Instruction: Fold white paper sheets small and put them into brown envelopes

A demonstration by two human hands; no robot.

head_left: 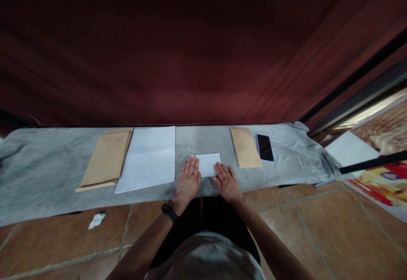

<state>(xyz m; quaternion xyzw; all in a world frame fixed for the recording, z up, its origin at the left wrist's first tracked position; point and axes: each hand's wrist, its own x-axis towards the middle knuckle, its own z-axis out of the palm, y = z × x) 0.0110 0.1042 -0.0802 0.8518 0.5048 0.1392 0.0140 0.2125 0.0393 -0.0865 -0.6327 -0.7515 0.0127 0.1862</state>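
A small white folded sheet of paper (207,164) lies flat on the grey cloth in front of me. My left hand (188,177) rests on its left edge, fingers stretched out flat. On the paper's right edge lies my right hand (227,181), also flat with its fingers a little spread. Neither hand grips anything. To the left is a stack of larger white paper (149,157). Beyond that sits a pile of brown envelopes (106,157). A narrower brown envelope (246,147) lies to the right of my hands.
A phone (265,148) with a dark screen lies right of the narrow envelope. Grey cloth (47,165) covers the long narrow surface, and a dark red curtain (197,59) hangs behind it. On the tiled floor is a crumpled white scrap (97,220). Dark bars (375,162) stand at the right.
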